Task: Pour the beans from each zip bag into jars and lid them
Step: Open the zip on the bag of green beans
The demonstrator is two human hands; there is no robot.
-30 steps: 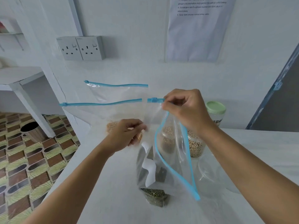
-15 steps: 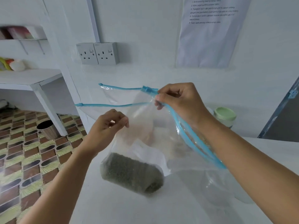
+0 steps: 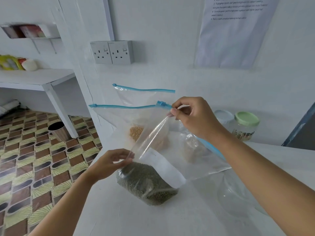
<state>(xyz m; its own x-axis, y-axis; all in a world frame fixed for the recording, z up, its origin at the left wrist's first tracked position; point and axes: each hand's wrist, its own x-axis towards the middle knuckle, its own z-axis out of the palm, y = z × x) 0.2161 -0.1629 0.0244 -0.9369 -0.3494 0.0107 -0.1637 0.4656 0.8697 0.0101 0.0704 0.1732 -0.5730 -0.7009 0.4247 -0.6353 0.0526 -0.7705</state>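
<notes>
- Green beans [image 3: 146, 183] lie heaped in the bottom corner of a clear zip bag [image 3: 196, 166], which is stretched between the two hands. The heap sits just below the left hand and seems to rest on the white counter [image 3: 136, 218], though from where I stand I can't be sure it touches.
- The right hand [image 3: 194, 116] has its fingers curled, with thumb and forefinger pinching the bag's top edge right beside the blue slider [image 3: 161, 103].
- The left hand [image 3: 110, 164] is lower and nearer the person, its fingertips nipping the bag's side edge just above the beans.
- A white label [image 3: 163, 167] on the bag faces up, between the hands.
- Beyond the hands, two more zip bags lean against the wall. The nearer bag [image 3: 122, 114] holds yellowish beans [image 3: 136, 132]; the farther bag [image 3: 136, 97] stands higher.
- Past the right wrist stands a green-lidded jar [image 3: 245, 126], with a white-lidded jar [image 3: 223, 116] just beside it.
- Under the right forearm sits a clear jar [image 3: 235, 196].
</notes>
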